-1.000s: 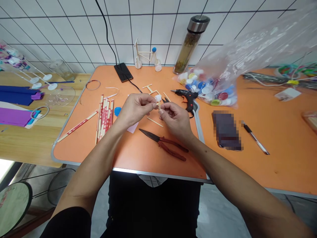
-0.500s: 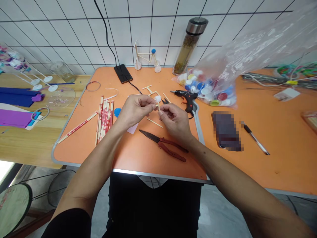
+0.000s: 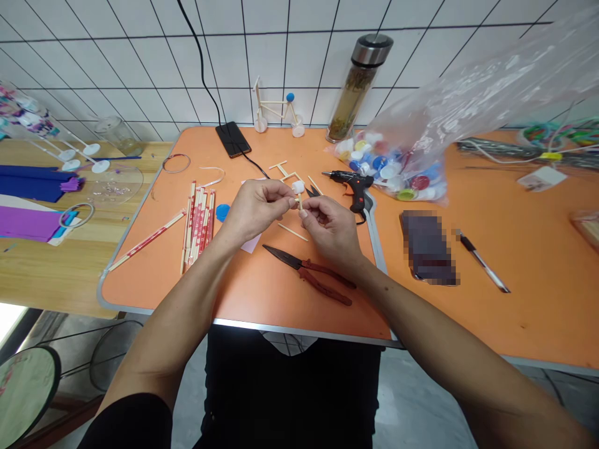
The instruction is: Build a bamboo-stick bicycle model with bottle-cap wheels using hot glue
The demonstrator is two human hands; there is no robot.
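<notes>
From the camera on my head, I look down at my bare forearms reaching over an orange bench (image 3: 140, 280) with a grey metal edge. My left hand (image 3: 255, 209) and right hand (image 3: 330, 227) meet at the middle of the bench, held up above its surface. The fingers (image 3: 282, 201) of my left hand pinch a small white plastic cap (image 3: 297, 186) from one side. My right thumb and forefinger press together on a thin pale wooden stick (image 3: 300, 202), whose top end seems to sit against the cap, though my fingertips partly hide the join. Just beyond my hands lies a flat frame of joined wooden sticks (image 3: 286, 171), with a black hot glue gun (image 3: 355, 184) to its right. Below my hands are a short loose wooden stick (image 3: 292, 232) and dark pointed snips with red-brown handles (image 3: 322, 277). To my left sits a bundle of red-printed wooden chopsticks (image 3: 199, 227).
</notes>
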